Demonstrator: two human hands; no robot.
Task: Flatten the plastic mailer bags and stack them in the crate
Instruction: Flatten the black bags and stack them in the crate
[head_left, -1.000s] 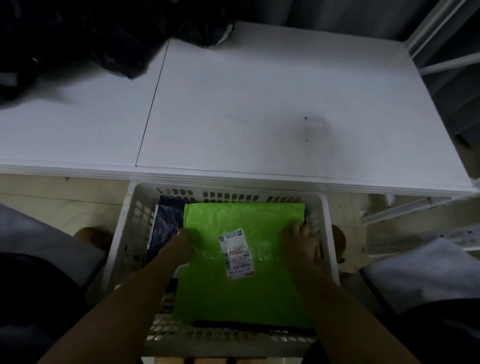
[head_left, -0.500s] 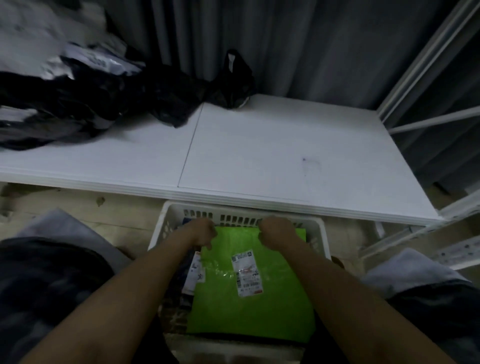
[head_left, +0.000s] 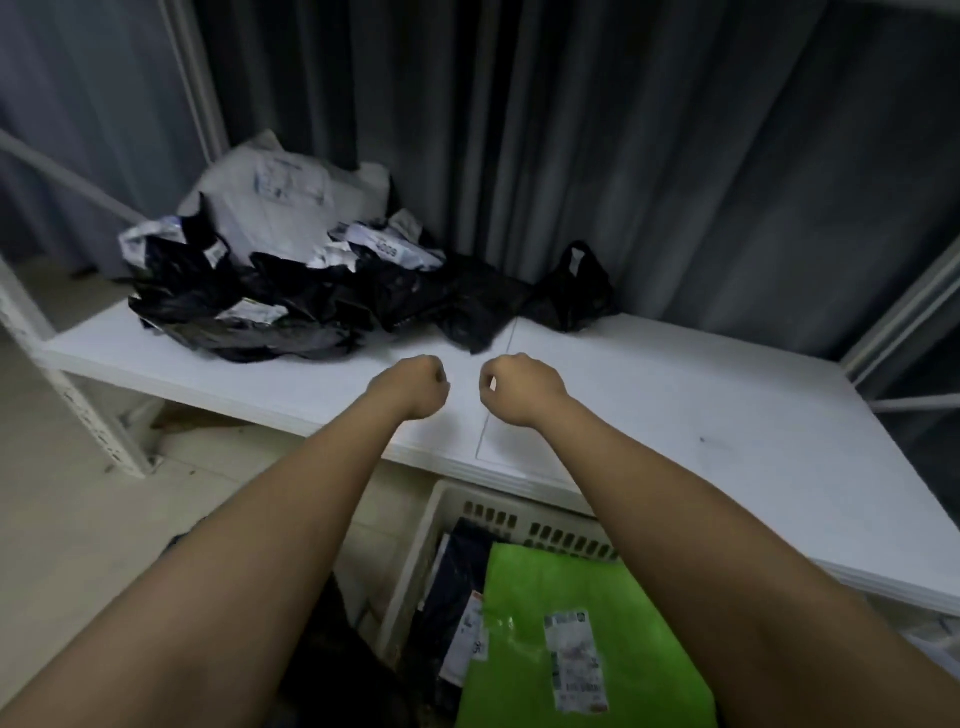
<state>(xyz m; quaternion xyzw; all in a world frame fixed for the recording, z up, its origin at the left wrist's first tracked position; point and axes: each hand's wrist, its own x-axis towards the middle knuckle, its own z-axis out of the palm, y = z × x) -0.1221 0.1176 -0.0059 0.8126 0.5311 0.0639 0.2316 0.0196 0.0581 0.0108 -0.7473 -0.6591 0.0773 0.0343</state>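
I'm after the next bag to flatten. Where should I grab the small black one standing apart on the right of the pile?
Probably pinch the small black bag by its upright top loop, coming from above with the right hand. It stands peaked and clear of the pile, so the top is free.

The room is dim, with cool, soft light. The white flat desk (head_left: 675, 405) is brightest. Edges bow from wide-angle distortion, and everything looks slightly soft.

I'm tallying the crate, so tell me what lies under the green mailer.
Under the green mailer in the white crate, a dark bag and a labelled white piece stick out on its left. Anything deeper or directly beneath is covered.
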